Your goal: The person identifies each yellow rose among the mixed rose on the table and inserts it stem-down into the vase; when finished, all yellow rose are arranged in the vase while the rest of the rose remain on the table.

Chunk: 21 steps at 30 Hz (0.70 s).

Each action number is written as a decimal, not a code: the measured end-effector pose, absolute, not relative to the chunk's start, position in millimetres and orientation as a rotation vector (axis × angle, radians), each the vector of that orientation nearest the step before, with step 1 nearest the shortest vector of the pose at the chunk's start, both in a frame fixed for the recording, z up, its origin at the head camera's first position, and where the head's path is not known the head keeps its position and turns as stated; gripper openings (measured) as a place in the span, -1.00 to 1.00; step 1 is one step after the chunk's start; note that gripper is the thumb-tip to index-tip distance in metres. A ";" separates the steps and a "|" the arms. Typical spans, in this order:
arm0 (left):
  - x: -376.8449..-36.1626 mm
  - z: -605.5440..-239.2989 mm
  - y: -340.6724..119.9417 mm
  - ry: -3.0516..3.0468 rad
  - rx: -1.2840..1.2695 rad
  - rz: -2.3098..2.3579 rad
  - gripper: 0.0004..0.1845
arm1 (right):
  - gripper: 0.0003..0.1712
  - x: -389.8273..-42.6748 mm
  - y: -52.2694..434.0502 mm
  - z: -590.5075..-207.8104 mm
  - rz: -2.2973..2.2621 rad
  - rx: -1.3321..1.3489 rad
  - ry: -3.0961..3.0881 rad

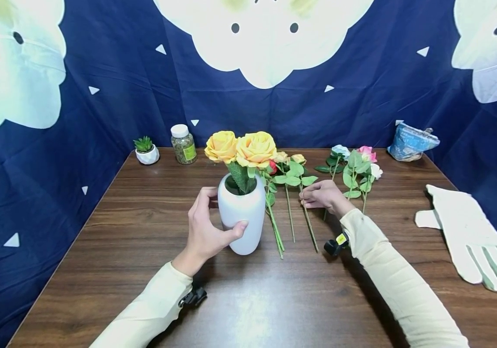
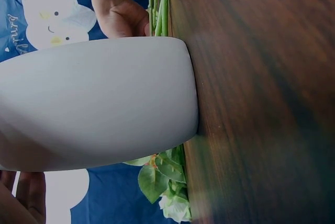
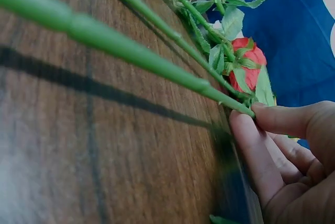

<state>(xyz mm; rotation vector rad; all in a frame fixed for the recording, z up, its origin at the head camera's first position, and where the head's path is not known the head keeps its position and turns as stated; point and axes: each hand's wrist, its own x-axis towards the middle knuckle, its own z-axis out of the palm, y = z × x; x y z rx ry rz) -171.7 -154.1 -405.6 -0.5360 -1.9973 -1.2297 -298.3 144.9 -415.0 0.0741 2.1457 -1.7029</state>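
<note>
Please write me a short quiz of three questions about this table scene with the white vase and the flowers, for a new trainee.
1. True or false: the left hand holds the white vase upright on the wooden table.
2. Which does the right hand pinch? A) the glass jar B) a green flower stem lying on the table C) the white glove
3. Fill in: the two roses standing in the vase are ____ in colour.

Key
1. True: the thumb and fingers curl round the vase body.
2. B: the right wrist view shows the fingertips closing on the stem.
3. Yellow.
</note>
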 end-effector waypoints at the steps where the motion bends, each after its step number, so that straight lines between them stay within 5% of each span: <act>1: -171.8 -405.5 -154.0 -1.996 -0.538 -1.230 -0.24 | -0.61 -297.4 146.1 -415.0 -1.724 0.083 2.136; 8: -172.3 -406.0 -154.3 -1.994 -0.540 -1.228 -0.23 | -0.54 -291.8 154.9 -419.2 -1.852 0.093 2.091; 15: -172.5 -406.1 -154.8 -1.995 -0.542 -1.229 -0.24 | -0.77 -288.7 162.1 -421.4 -1.988 0.011 2.012; 21: -172.6 -405.4 -154.4 -1.998 -0.541 -1.232 -0.24 | -0.62 -288.1 162.1 -419.6 -1.977 0.079 2.041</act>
